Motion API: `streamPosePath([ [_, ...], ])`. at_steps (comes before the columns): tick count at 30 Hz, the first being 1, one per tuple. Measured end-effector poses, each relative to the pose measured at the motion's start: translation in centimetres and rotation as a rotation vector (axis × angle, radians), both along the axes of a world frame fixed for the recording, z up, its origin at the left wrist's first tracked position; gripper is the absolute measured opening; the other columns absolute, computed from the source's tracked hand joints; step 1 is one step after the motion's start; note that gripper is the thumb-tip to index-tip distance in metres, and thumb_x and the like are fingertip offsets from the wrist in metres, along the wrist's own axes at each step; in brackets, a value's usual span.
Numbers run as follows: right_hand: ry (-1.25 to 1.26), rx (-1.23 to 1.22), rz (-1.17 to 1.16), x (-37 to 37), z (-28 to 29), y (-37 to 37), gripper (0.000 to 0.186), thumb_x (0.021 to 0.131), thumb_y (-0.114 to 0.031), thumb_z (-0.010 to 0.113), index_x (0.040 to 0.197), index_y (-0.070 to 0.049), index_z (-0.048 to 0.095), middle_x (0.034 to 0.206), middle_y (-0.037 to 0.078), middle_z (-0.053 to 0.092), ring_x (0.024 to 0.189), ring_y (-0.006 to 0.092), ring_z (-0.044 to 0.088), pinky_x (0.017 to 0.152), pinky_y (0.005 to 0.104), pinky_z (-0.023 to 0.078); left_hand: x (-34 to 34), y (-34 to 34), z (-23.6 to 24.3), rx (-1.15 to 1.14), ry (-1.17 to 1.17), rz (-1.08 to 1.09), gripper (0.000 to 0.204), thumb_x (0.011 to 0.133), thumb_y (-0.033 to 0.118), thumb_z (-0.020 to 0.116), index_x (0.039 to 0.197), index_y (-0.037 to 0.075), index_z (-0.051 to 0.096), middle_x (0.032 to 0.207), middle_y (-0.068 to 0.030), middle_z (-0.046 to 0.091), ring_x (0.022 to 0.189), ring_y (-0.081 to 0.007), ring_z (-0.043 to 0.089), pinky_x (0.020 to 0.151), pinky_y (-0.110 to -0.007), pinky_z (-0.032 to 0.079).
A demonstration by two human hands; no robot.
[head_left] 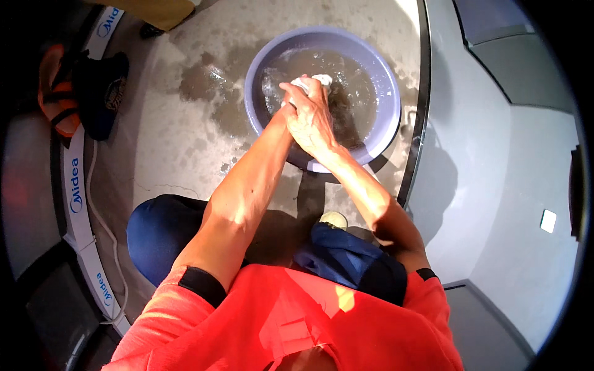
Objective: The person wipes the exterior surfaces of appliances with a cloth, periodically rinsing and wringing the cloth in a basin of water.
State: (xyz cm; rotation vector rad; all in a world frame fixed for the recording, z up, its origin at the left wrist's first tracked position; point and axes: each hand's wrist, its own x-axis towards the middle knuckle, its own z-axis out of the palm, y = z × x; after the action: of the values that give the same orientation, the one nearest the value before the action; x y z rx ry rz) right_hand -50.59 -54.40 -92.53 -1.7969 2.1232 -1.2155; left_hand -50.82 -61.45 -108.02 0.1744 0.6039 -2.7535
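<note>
Right hand lies across the left hand, both up at the working end of two bare forearms. Right fingers are curled down on a bunched white cloth, little gap showing; left fingers mostly covered, can't tell how far they close. Cloth pokes out just beyond the fingertips. Can't tell if it touches the water.

Below and around the fingers: murky grey-brown water with bright ripples, held in a round purple plastic basin. Hands are inside the rim line, forearms crossing its near side.

Left of the fingers, past the rim: dark wet patches on concrete floor. Farther left: navy cap, an orange-and-black item beside it (kind unclear), a white lettered strip and a white cable.

Beyond the fingers, far left: someone else's tan trouser leg.

Right of the fingers, past the basin: light grey wall.

Back from the fingers, toward the body: pale shoe, navy trousers, red shirt.
</note>
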Motion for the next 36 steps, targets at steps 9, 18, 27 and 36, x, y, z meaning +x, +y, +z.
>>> streamPosePath([
  [9,-0.288,0.147,-0.381,-15.4,-9.2,3.2,0.025,0.089,-0.018,0.048,0.078,0.002,0.058,0.075,0.014,0.059,0.073,0.0255,0.059,0.065,0.0366,0.045,-0.6,-0.1,8.8,-0.546,-0.820,0.186,0.023,0.095,0.020,0.045,0.108,0.002,0.053,0.099,-0.0130,0.061,0.094,-0.0260,0.059,0.086,-0.043,0.048],
  [18,-0.711,0.476,-0.030,-8.4,-7.4,2.6,0.021,0.083,-0.019,0.056,0.099,-0.006,0.062,0.080,0.014,0.060,0.076,0.0222,0.060,0.060,0.0362,0.048,0.9,0.1,5.4,-0.400,-0.752,-0.113,0.040,0.096,0.033,0.038,0.121,0.003,0.047,0.117,-0.0191,0.055,0.107,-0.0326,0.054,0.094,-0.055,0.040],
  [27,0.007,0.004,0.208,-2.4,0.1,-0.5,0.010,0.070,-0.017,0.067,0.075,-0.009,0.066,0.095,0.009,0.057,0.098,0.0289,0.055,0.088,0.0420,0.041,0.4,-0.3,1.8,-0.584,-0.392,-0.064,0.036,0.094,0.037,0.041,0.100,0.006,0.057,0.093,-0.0124,0.063,0.085,-0.0276,0.063,0.075,-0.045,0.054],
  [36,-0.851,0.216,-0.255,-9.4,-2.6,-0.4,0.043,0.085,-0.010,0.051,0.127,-0.003,0.046,0.092,0.010,0.061,0.076,0.0165,0.061,0.066,0.0300,0.051,-2.1,3.2,7.0,-0.355,-0.554,0.013,0.025,0.090,0.027,0.042,0.094,0.008,0.059,0.089,-0.0102,0.064,0.079,-0.0232,0.063,0.076,-0.039,0.053],
])
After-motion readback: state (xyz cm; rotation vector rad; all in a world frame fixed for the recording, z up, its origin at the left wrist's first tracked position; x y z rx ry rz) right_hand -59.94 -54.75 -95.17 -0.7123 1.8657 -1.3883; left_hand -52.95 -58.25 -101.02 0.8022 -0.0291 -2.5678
